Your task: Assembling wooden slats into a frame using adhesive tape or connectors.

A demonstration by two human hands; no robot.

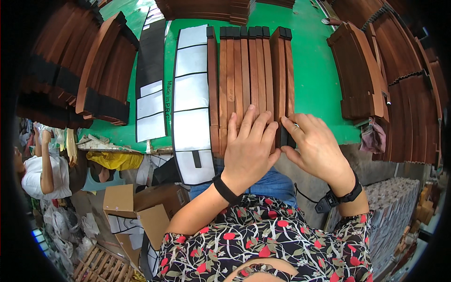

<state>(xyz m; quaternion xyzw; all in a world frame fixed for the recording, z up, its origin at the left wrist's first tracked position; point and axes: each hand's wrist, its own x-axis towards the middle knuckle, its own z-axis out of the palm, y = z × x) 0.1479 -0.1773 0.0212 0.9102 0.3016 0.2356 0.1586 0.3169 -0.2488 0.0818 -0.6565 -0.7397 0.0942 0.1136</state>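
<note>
A row of long brown slats [256, 75] with black ends stands packed side by side on the green tabletop. My left hand [249, 143] lies across their near part with its fingers stretched out, pressing lightly on the tops. At the near end of the rightmost slats, my right hand [312, 145] is closed, thumb and forefinger at either side of a black end [285, 136]. The fingertips partly cover that end. Left of the row, touching it, is a long strip of white panels with black edging [191, 96].
Another black and white strip [151, 103] lies farther left. Stacks of brown slats stand at left [105, 70] and right [359, 70]. An opened cardboard box [152, 209] is below the table's left side. Another person [47, 171] sits at far left.
</note>
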